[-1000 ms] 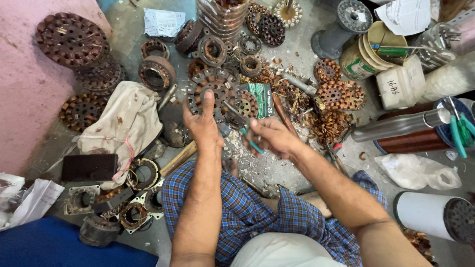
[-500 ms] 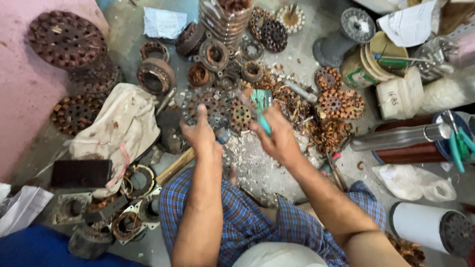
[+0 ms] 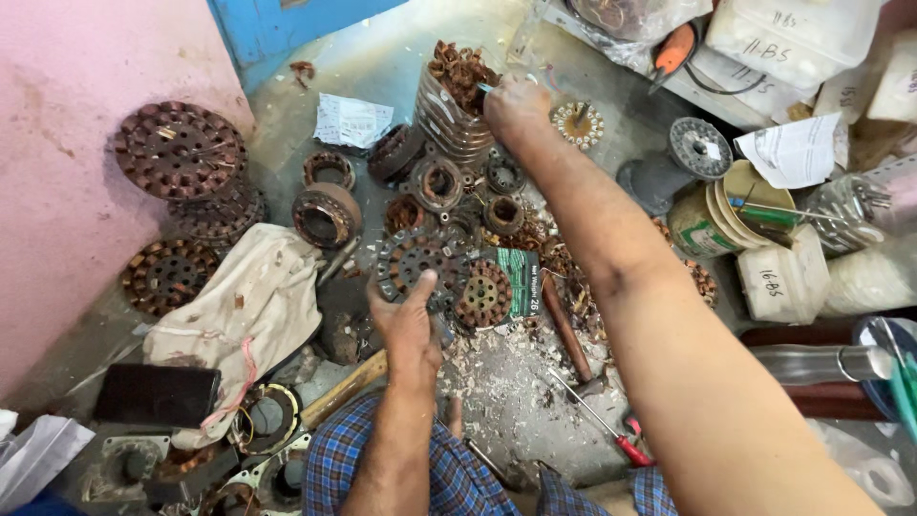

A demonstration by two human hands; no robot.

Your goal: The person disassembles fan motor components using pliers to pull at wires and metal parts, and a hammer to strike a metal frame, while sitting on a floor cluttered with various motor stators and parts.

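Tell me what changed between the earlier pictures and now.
The right hand left the round stator plate and reached forward to the ribbed can of copper scraps, a small tool in its grip. The left hand stayed on the plate. The cloth bag and hammer lie as before.

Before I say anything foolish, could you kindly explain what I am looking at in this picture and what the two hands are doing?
This is one view from a camera worn on a person's head, looking down at a cluttered workshop floor. No machine is involved, only bare hands. The left hand rests on a round slotted motor core lying flat. The right hand reaches out to a ribbed metal container filled with copper scraps; what its grip holds is too small to tell. Around them lie more rusty motor cores, a cloth bag, a wooden-handled hammer and a red-handled screwdriver.
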